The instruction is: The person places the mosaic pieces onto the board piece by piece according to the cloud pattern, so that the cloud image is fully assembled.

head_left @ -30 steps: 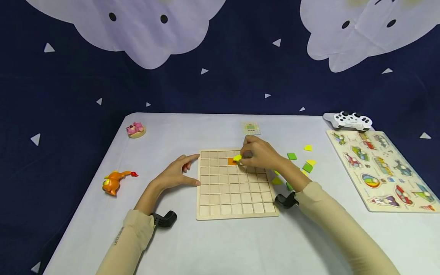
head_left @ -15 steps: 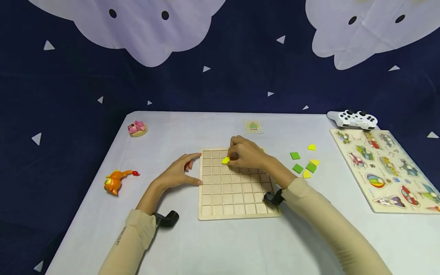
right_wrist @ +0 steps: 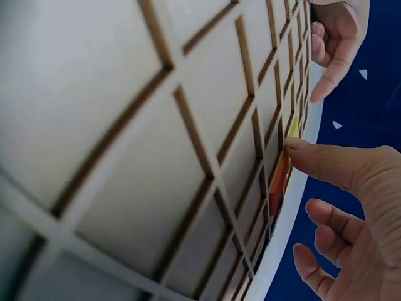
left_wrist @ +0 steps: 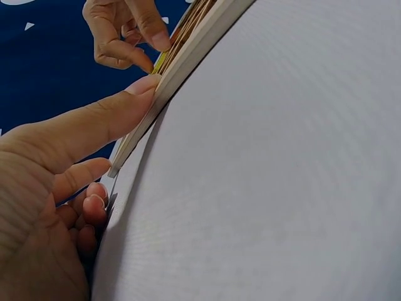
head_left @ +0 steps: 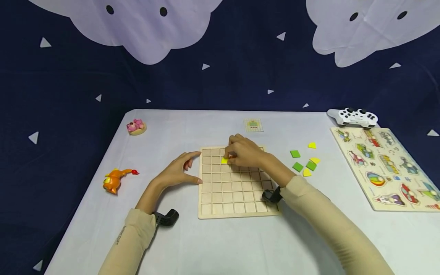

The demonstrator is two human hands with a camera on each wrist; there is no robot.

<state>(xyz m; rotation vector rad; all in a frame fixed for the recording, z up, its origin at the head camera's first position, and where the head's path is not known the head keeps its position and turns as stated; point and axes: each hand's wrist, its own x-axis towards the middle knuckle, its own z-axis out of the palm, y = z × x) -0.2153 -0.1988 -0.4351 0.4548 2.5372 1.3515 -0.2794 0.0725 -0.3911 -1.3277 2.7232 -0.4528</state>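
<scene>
A wooden grid board [head_left: 217, 198] lies on the white table. My left hand [head_left: 176, 172] touches the board's left edge, thumb low and index fingertip near the far corner, its fingers spread. Over the upper part of the grid, my right hand [head_left: 246, 153] pinches a small yellow tile [head_left: 224, 160] with a curved edge, down at a cell. In the right wrist view, the thumb lies on that yellow tile, and an orange tile [right_wrist: 277, 188] sits in the grid just beside it. From the head view the right hand mostly covers the orange tile.
Loose green tiles [head_left: 295, 154] and yellow tiles [head_left: 312, 145] lie right of the board. A small pattern card [head_left: 253, 125] is behind it. Further right are a picture puzzle board [head_left: 372, 183] and a white game controller [head_left: 357, 118]. An orange toy [head_left: 112, 182] and a pink figurine [head_left: 136, 126] stand left.
My right hand has moved left across the grid with the yellow tile, past the orange tile, and settled lower onto a cell. The left hand has stayed at the board's edge.
</scene>
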